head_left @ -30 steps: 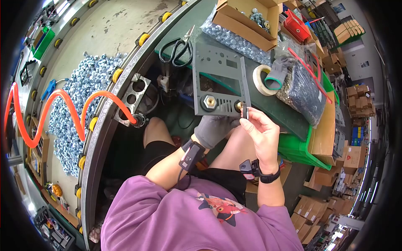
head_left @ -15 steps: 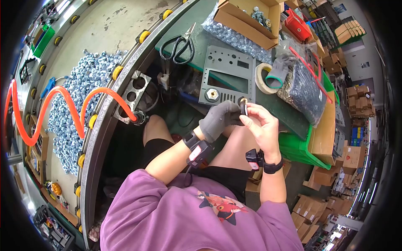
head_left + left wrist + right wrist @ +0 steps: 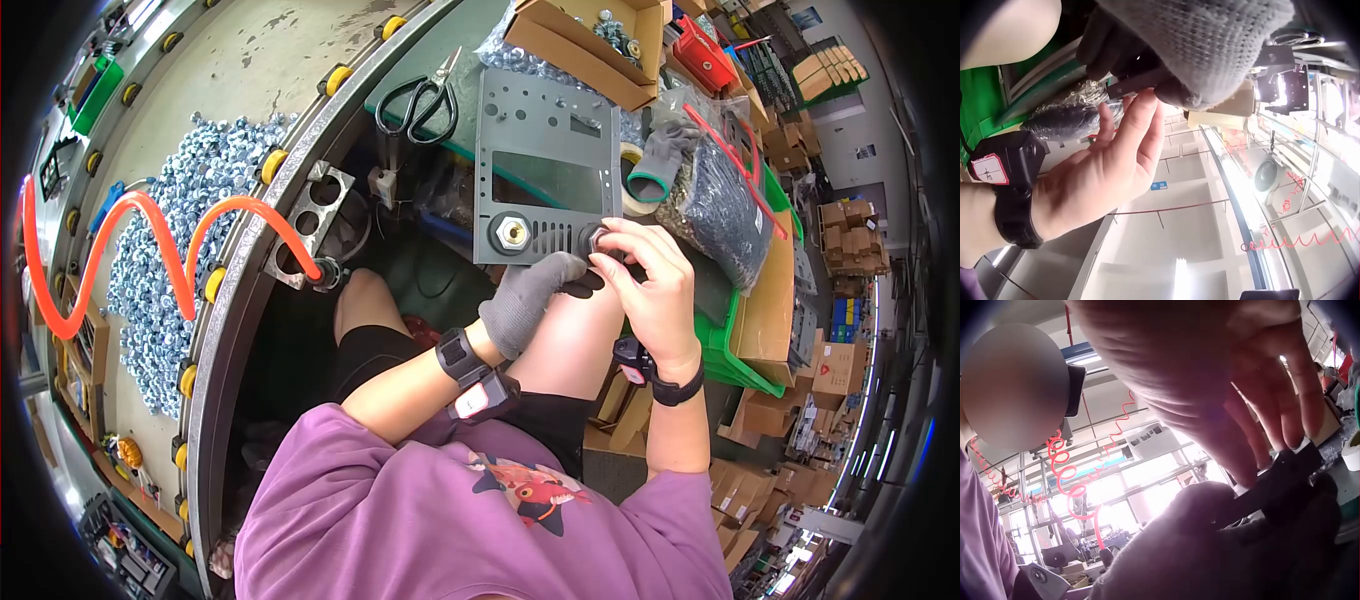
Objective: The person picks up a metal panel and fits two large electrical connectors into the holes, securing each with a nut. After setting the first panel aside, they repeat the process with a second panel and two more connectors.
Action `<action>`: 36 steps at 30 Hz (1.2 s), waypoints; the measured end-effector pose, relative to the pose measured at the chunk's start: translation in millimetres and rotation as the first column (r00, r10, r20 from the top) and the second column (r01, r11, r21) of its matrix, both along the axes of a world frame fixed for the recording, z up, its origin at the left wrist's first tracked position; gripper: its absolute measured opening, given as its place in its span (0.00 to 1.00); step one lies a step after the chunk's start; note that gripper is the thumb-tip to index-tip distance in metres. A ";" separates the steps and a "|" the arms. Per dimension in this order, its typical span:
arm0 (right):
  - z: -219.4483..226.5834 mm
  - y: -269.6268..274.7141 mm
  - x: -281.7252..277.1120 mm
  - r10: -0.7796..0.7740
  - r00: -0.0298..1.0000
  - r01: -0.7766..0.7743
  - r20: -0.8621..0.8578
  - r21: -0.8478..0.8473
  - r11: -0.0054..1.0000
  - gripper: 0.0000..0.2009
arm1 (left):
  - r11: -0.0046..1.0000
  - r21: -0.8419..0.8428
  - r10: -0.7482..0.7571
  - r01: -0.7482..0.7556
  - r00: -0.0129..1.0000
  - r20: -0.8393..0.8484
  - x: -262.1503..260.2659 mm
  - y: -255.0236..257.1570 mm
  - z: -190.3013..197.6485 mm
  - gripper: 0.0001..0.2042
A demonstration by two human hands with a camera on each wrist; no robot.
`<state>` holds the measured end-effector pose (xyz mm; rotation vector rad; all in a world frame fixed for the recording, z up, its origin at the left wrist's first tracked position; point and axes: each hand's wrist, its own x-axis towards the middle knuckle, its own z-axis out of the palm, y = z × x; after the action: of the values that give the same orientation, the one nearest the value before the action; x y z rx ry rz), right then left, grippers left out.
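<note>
A grey metal panel (image 3: 545,105) with cut-outs is held upright over the lap in the head view. My left hand (image 3: 530,305), in a grey knit glove, grips its lower edge near the right corner. A silver hex nut (image 3: 513,234) with a brass centre sits at the panel's lower left. At the lower right corner, a dark round nut (image 3: 592,240) lies between the bare fingertips of my right hand (image 3: 650,270), which pinch it against the panel. The left wrist view shows the bare right hand (image 3: 1110,150) meeting the gloved left hand (image 3: 1204,50).
Black-handled scissors (image 3: 416,108) lie on the green bench beyond the panel. A cardboard box (image 3: 580,50), a grey glove (image 3: 660,165) and a plastic-wrapped bag (image 3: 735,210) stand behind it. An orange coiled hose (image 3: 125,205) and a heap of small metal parts (image 3: 190,240) are to the left.
The panel has turned to face the camera more and now overlaps the tape roll. My left hand's fingers have shifted along its lower edge, and my right hand has moved slightly right with the nut.
</note>
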<state>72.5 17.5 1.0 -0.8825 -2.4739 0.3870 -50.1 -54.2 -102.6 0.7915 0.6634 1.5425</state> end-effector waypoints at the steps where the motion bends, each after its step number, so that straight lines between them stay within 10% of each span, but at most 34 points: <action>1: 3.3 -1.3 -0.7 0.004 1.000 -0.004 -0.005 0.012 1.000 0.11 | 0.996 -0.067 0.056 -0.050 0.995 0.082 0.8 -0.4 9.7 0.10; 3: 9.1 -3.2 -2.1 0.042 0.998 -0.047 0.050 0.092 0.995 0.12 | 0.986 -0.136 0.115 -0.093 0.980 0.160 -3.0 -5.1 22.2 0.08; 5: 15.6 -5.2 -4.0 0.107 0.980 -0.146 0.170 0.237 0.960 0.15 | 0.999 0.007 0.035 -0.034 0.975 -0.220 -11.9 -13.3 25.7 0.12; 9: 39.7 -7.5 -6.2 0.173 0.955 -0.235 0.239 0.260 0.937 0.14 | 1.000 -0.027 0.012 -0.014 0.999 -0.044 -6.3 -19.3 27.5 0.12; 15: 38.2 -22.8 -11.5 0.003 0.996 -0.020 0.095 0.180 0.983 0.10 | 0.992 -0.014 0.121 -0.129 0.957 -0.264 1.4 -25.5 38.9 0.12; 19: 37.6 -21.8 -11.5 -0.211 0.938 0.131 0.276 0.283 0.950 0.10 | 0.980 0.037 0.198 -0.197 0.980 -0.007 8.1 -28.9 45.6 0.13; 23: 39.4 -32.1 -15.4 -0.048 0.995 0.069 -0.086 0.258 0.964 0.17 | 0.984 -0.041 0.175 -0.174 0.985 0.002 -3.3 -29.7 55.2 0.13; 27: 44.3 -37.6 14.5 0.101 0.994 -0.105 -0.052 -0.100 0.989 0.16 | 0.980 -0.044 0.184 -0.194 0.968 -0.170 -10.4 -27.6 52.2 0.10; 30: 43.7 -42.3 -11.1 -0.087 0.975 0.099 -0.205 0.048 0.994 0.16 | 0.984 -0.043 0.174 -0.173 0.984 0.026 -3.5 -22.1 40.5 0.11; 32: 32.2 -31.8 6.4 0.054 0.993 -0.044 -0.101 0.097 0.994 0.18 | 0.899 0.341 0.425 -0.276 0.742 -0.519 -4.9 -26.5 32.6 0.13; 36: 41.3 -38.3 12.5 0.035 0.989 -0.035 -0.141 0.002 0.999 0.20 | 0.942 0.160 0.328 -0.295 0.911 -0.250 2.5 -13.1 46.7 0.11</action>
<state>85.0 -20.7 42.3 -0.7854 -2.3619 0.4462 -47.6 -67.3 -55.9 1.0402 0.9451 1.7917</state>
